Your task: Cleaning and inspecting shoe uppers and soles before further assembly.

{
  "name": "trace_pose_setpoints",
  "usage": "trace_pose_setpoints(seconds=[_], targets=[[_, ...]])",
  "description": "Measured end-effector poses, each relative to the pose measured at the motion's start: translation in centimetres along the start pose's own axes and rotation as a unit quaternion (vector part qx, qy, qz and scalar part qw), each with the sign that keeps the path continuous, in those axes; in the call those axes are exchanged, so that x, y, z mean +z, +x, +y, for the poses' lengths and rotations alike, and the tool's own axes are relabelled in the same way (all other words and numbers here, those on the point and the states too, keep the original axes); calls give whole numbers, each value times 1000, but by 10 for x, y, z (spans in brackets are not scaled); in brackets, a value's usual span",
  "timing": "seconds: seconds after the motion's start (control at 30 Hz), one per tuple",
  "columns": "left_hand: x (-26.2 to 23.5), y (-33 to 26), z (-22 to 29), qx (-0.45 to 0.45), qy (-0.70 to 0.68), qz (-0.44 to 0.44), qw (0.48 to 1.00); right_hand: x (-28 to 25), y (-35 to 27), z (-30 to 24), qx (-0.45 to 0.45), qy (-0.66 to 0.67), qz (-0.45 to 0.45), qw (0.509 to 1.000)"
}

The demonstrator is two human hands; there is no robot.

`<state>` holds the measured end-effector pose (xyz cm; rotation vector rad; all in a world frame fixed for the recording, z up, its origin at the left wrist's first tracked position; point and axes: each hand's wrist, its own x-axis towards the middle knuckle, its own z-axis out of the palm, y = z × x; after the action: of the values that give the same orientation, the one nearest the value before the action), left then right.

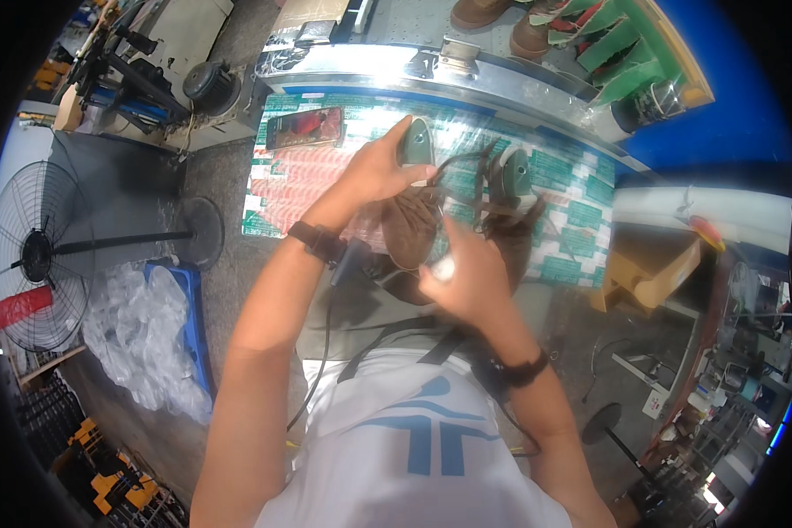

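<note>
My left hand (pixel 383 167) is closed round the heel end of a brown shoe (pixel 411 231), its fingers and thumb about the green shoe last (pixel 418 141) that stands up out of it. Low over the shoe's toe is my right hand (pixel 473 275), thumb and fingers bent round a small white object (pixel 443 267) whose kind I cannot make out. Its index finger points up along the shoe's side. Beside it lies a second brown shoe (pixel 509 231) with another green last (pixel 517 172) inside and loose dark laces (pixel 482 180) about it.
Both shoes are on a bench (pixel 581 211) covered in green-and-white printed sheet, with a phone (pixel 304 128) at its far left. Behind runs a metal ledge (pixel 370 66) with more shoes (pixel 530 37). A fan (pixel 37 255) and a plastic-filled blue crate (pixel 189 330) stand left; a yellow-brown carton (pixel 647 277) right.
</note>
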<state>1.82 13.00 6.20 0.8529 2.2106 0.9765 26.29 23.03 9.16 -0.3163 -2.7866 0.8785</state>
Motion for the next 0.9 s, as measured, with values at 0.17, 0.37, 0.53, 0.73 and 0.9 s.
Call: trace_pose_setpoints(seconds=[0.17, 0.37, 0.53, 0.73, 0.9], targets=[[-2, 6, -1, -5, 17, -1, 1000, -1, -13, -14, 17, -17, -20, 1000], [-12, 5, -3, -2, 41, -45, 998, 13, 22, -19, -25, 25, -43, 998], [-19, 10, -11, 15, 30, -83, 996, 28, 32, -18, -27, -29, -36, 999], [-18, 5, -8, 1, 24, -73, 997, 26, 31, -23, -11, -5, -63, 998], [-13, -4, -13, 27, -3, -53, 998, 37, 17, -42, 38, 92, -67, 993]])
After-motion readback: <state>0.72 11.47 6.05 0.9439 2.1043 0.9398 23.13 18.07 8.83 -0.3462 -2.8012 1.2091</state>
